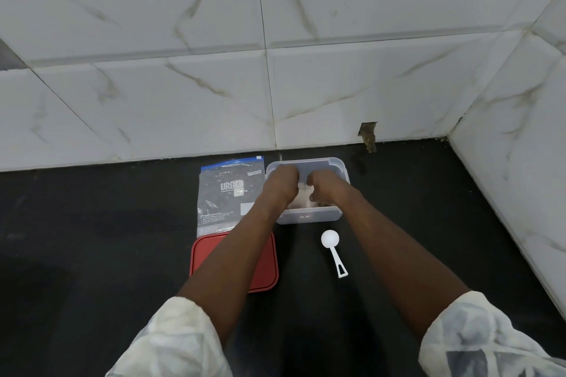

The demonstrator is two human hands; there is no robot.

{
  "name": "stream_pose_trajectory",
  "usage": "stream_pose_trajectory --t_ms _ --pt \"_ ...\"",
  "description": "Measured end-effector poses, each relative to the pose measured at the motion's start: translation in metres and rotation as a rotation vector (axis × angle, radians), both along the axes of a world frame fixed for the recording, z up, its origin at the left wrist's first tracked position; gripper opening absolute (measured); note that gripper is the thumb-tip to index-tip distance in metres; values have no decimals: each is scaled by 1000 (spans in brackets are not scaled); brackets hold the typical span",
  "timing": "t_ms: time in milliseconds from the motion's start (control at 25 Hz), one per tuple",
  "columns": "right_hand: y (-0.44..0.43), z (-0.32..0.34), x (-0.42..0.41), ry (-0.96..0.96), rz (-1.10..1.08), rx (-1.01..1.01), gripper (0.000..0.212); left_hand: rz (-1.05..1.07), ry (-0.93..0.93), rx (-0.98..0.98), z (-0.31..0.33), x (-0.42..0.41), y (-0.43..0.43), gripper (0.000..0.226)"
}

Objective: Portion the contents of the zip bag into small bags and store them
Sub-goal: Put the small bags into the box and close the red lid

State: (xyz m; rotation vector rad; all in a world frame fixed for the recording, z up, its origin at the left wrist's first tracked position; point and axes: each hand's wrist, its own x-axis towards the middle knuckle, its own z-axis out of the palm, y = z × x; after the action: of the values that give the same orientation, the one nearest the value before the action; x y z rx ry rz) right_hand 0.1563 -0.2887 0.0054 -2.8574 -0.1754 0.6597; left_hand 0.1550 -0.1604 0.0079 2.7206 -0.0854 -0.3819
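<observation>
Now, both hands [281,182] [322,186] inside container [324,215]

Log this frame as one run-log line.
left hand, right hand: inside clear rectangular plastic container, grip unclear | printed zip bag: flat, left of container | red plastic lid: off | white plastic scoop: lying untouched

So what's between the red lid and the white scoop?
Nothing. Only bare black counter lies between the red lid and the white scoop, as the head view shows.
</observation>
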Motion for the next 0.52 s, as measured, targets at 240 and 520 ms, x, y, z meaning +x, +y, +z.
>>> stream_pose_trajectory --t_ms 240,520 --pt "-32 27 -32 -555 -465 150 16 325 -310 -246 20 -36 42 40" --pt "-40 4 -49 -341 -577 295 25 305 -131 -296 10 -44 54 64"
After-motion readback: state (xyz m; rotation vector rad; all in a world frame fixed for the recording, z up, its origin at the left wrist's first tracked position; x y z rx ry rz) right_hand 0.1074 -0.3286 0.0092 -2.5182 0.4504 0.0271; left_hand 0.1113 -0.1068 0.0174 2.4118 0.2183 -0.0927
